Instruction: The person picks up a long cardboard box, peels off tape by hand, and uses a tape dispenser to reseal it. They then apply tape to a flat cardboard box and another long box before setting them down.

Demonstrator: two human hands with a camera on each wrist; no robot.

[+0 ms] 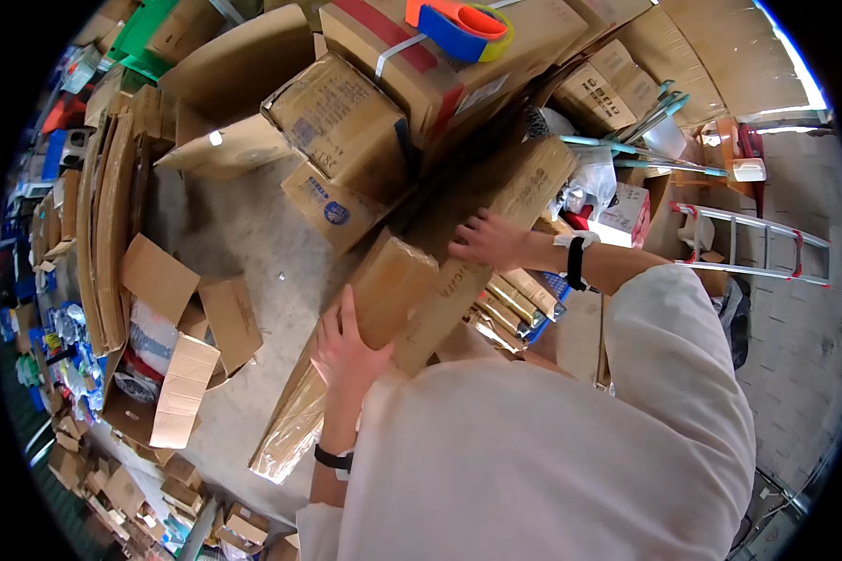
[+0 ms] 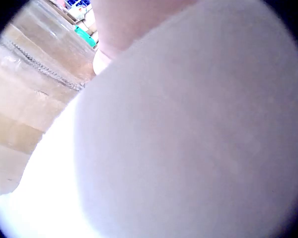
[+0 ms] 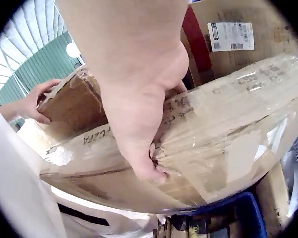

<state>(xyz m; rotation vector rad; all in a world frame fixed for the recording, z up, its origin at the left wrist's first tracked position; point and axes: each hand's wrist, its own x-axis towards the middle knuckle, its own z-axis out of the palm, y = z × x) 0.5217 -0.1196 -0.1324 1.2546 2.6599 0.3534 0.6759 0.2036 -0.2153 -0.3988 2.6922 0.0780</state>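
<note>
Two long cardboard boxes lie side by side in front of the person. My left hand [image 1: 348, 360] holds the brown, tape-wrapped box [image 1: 398, 294] across its edge, thumb on one side and fingers spread over the other. My right hand [image 1: 491, 240] grips the longer, lettered box [image 1: 533, 182]. In the right wrist view its thumb presses the near face of that lettered box [image 3: 228, 114], and the fingers reach over the top edge, partly hidden. Most of the left wrist view is covered by a pale sleeve [image 2: 188, 129], with taped cardboard [image 2: 35, 94] at its left edge.
Stacked cartons [image 1: 346, 126] stand just beyond the boxes, with tape rolls [image 1: 463, 28] on top. An opened carton [image 1: 182, 374] sits on the floor to the left. Near the right arm are a blue crate [image 1: 554, 307] and a plastic bag [image 1: 591, 178]; a ladder [image 1: 753, 245] lies farther right.
</note>
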